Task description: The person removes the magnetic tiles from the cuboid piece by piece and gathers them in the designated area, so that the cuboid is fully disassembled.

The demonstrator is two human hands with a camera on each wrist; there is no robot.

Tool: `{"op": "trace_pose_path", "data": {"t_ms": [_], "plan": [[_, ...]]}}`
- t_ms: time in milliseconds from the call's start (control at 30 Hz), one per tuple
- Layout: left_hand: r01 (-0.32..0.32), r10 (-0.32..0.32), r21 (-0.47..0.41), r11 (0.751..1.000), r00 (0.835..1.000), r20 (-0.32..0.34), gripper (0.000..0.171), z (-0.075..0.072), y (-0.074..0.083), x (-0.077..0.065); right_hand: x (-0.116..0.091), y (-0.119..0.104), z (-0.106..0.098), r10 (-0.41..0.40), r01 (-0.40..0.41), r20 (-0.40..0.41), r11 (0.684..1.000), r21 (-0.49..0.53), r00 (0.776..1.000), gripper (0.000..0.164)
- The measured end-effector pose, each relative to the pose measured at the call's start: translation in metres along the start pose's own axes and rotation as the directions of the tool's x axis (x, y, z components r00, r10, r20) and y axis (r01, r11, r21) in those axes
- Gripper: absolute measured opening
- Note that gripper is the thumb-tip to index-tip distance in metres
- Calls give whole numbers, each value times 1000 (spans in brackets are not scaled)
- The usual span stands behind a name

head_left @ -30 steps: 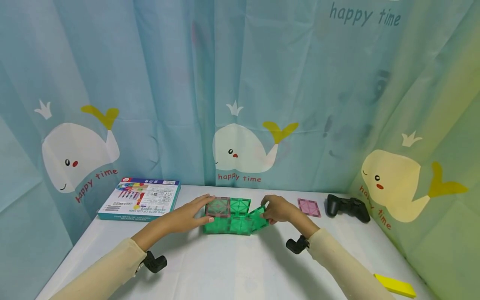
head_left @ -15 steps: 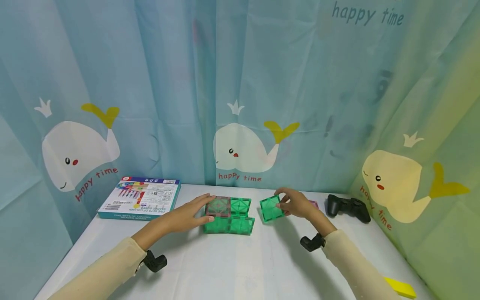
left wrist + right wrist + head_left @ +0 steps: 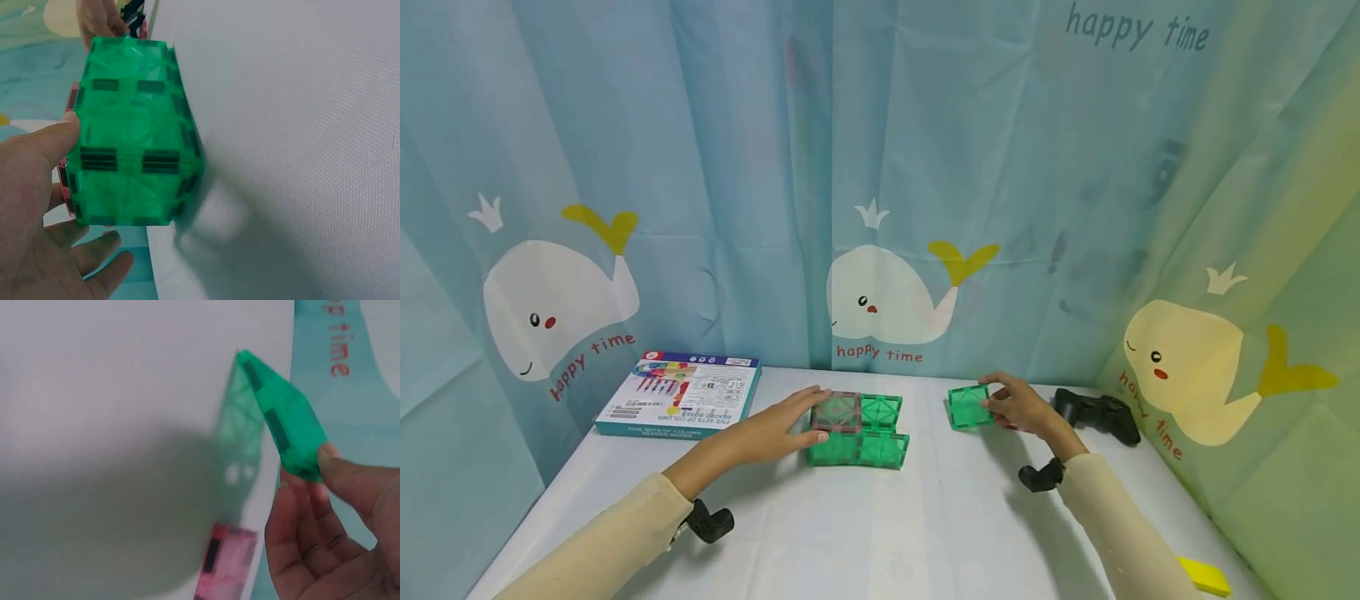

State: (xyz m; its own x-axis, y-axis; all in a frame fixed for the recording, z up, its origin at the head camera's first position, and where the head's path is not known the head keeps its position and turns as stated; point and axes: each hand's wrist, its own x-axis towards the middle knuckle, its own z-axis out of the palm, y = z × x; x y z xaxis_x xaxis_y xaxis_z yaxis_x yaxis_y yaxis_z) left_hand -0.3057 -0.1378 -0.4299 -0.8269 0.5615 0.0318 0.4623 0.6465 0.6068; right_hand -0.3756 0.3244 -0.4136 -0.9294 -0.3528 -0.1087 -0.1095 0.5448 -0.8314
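right wrist view: my right fingers (image 3: 353, 481) pinch a green tile (image 3: 289, 415), tipped, near a pink tile (image 3: 231, 562), above the table (image 3: 94, 375). left wrist view: my left fingers (image 3: 94, 255), spread wide, touch a green tile shape (image 3: 128, 125).

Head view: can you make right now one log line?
left hand: touches tile block; right hand: pinches green tile; green tile: apart from tile block; black controller: on table

Box (image 3: 681, 396) lies left of tile block (image 3: 857, 450); single tile (image 3: 968, 407) right of it; controller (image 3: 1096, 414) farther right; curtain (image 3: 880, 167) hangs behind block.
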Motion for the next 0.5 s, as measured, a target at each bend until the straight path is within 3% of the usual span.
{"op": "trace_pose_path", "data": {"t_ms": [67, 200, 500], "plan": [[1, -1, 3, 1000, 1000, 1, 77, 0, 0, 0, 2, 4, -1, 31, -32, -5, 1000, -2, 999, 51], [3, -3, 0, 1000, 1000, 5, 77, -1, 1, -1, 7, 11, 0, 67, -76, -70, 989, -128, 995, 51], [0, 0, -8, 1000, 1000, 11, 76, -1, 1, 0, 15, 16, 4, 76, -116, -120, 921, -373, 990, 46]]}}
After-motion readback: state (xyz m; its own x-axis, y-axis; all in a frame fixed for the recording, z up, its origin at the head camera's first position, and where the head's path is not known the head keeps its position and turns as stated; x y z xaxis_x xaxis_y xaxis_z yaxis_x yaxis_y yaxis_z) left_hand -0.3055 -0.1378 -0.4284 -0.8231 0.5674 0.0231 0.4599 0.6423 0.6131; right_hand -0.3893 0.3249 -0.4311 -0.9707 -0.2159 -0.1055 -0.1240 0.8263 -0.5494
